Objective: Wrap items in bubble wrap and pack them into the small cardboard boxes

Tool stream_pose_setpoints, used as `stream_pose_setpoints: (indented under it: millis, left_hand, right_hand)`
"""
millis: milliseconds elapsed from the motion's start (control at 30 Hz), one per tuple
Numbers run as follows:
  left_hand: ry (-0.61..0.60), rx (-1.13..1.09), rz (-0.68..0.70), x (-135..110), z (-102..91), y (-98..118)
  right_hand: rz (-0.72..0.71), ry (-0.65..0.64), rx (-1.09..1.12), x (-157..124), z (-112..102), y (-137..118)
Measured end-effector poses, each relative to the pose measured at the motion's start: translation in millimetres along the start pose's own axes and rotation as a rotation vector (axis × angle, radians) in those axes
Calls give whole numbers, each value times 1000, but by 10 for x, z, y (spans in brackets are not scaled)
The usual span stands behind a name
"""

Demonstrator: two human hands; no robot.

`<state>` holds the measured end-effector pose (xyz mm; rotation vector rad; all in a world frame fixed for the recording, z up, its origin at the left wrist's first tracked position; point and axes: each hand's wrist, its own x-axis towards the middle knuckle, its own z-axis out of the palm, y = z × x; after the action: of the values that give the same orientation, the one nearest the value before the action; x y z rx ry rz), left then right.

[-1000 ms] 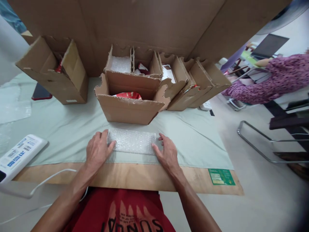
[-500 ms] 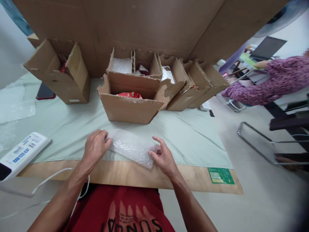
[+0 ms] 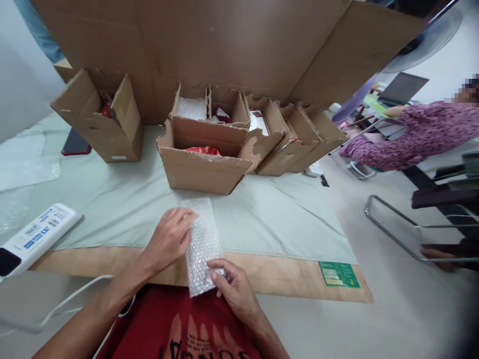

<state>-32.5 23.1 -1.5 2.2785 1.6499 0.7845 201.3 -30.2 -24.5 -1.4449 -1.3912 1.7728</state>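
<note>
A strip of clear bubble wrap [image 3: 201, 242] stands lengthwise over the front edge of the table, held between both hands. My left hand [image 3: 169, 238] grips its left side near the top, fingers curled on it. My right hand [image 3: 232, 290] pinches its lower right corner near my red shirt. Just beyond stands an open cardboard box [image 3: 204, 164] with a red packet inside.
More open cardboard boxes [image 3: 101, 119] line the back in front of a large cardboard sheet [image 3: 224, 45]. A white device [image 3: 35, 237] with a cable lies at the left on the pale green cloth [image 3: 284, 209]. Another person in a purple patterned top [image 3: 415, 137] is at the right.
The bubble wrap, flat and crosswise on the cloth a second ago, has been lifted and turned lengthwise. My right hand moved down toward me; my left hand shifted right.
</note>
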Motion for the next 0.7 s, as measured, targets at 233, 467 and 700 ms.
stream_pose_setpoints:
  millis: [233,467,700]
  left_hand:
    - [-335,-362,-77,-688,-152,106]
    - [-54,-437,-531,-503,191,146]
    - [-40,-281,-543,-421,334,58]
  right_hand:
    - [-14,-153,431,124,-13,-221]
    - [-255,-82,297,316,-41,-295]
    - [-782,-35,-807,446,-153,-223]
